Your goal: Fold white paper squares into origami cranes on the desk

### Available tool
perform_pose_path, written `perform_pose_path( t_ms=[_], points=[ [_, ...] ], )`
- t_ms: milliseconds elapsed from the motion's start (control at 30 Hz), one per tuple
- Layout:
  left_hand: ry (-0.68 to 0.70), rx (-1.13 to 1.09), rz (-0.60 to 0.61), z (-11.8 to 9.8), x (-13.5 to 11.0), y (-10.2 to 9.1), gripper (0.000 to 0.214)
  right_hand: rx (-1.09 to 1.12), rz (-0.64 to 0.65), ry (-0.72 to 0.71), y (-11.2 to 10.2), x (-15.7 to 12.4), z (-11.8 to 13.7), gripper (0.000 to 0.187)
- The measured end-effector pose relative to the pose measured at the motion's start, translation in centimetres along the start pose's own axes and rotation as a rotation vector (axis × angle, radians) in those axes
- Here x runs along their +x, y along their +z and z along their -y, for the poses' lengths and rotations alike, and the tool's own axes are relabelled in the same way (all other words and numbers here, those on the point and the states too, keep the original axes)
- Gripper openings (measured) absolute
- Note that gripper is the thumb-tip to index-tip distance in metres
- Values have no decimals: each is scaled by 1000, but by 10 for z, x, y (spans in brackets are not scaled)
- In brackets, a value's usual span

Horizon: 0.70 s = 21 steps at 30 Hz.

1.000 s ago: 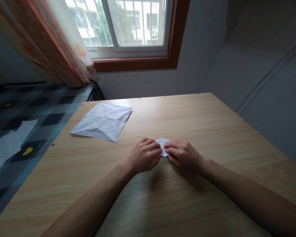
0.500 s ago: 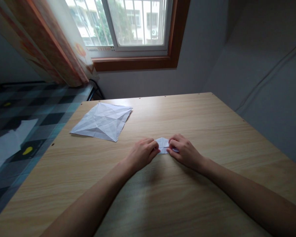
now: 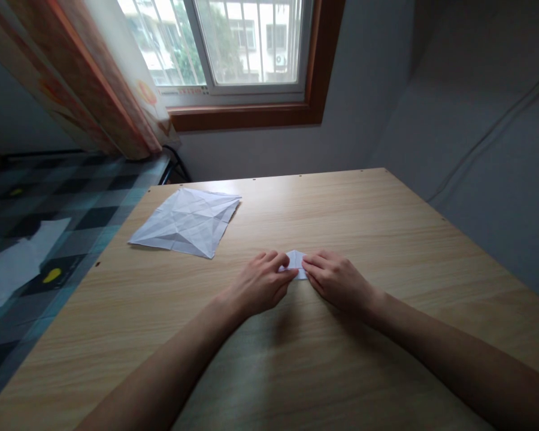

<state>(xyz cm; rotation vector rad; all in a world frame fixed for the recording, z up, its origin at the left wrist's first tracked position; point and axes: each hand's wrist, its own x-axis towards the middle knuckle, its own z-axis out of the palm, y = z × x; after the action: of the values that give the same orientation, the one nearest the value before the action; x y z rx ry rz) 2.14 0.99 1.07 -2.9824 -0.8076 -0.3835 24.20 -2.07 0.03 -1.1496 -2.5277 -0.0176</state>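
Left fingers (image 3: 277, 261) and right fingers (image 3: 314, 262) grip a small, already-folded white paper (image 3: 296, 259); beyond them, a creased white paper square (image 3: 189, 220) lies unfolded.

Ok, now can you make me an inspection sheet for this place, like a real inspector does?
Surface: wooden table, light brown with visible grain.
Things in hand: small folded paper, white, partly hidden by fingers.
Clutter: creased sheet at the table's far left, touched by neither hand; white paper on the checked cloth beyond the table's left edge.
Hands: left hand and right hand hold the small folded paper from opposite sides.
Cables: what looks like a cable slants along the right wall; on the table, nothing seen.
Surroundings: window ahead, orange patterned curtain to its left.
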Motion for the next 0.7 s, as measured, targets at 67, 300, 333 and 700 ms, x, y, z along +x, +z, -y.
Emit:
perform_pose_path(
  t_ms=[67,300,333,700],
  points=[
    [16,-2,-7,0,0,0,24,-71,39,28,-2,-3,3,21],
    [35,-32,-30,0,0,1,23,-150,25,246,-1,0,2,25],
    [31,-37,-26,0,1,1,23,-101,-8,278,0,2,1,24],
    [39,-37,-19,2,0,3,27,508,-160,403,12,16,-12,36]
  ],
)
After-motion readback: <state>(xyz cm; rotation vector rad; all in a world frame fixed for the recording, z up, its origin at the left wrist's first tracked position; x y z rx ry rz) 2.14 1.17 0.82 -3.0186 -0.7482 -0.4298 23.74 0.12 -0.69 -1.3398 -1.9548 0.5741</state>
